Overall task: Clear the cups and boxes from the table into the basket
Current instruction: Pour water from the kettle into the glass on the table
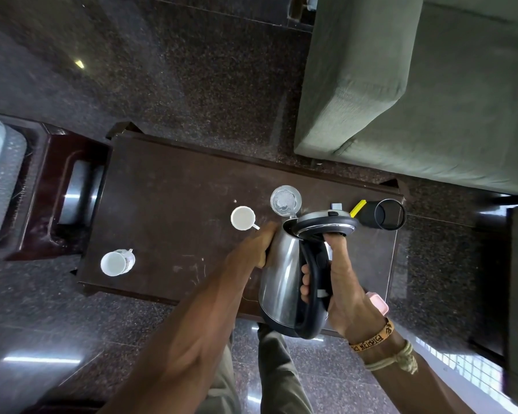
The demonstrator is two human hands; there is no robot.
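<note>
We log: right hand (344, 288) wrapped round the kettle (278, 273) handle; left hand (251, 249) flat against its side, gripping nothing; white cup (243, 218) and second cup (117, 262) stand on the table (168, 189).

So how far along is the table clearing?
Done: nothing evident, and no basket is in view. In hand: the right hand grips the steel kettle by its handle, and the left hand rests against its side. Left on the table: the middle white cup, the corner white cup, a glass and a black cylinder lying on its side. No boxes visible.
</note>
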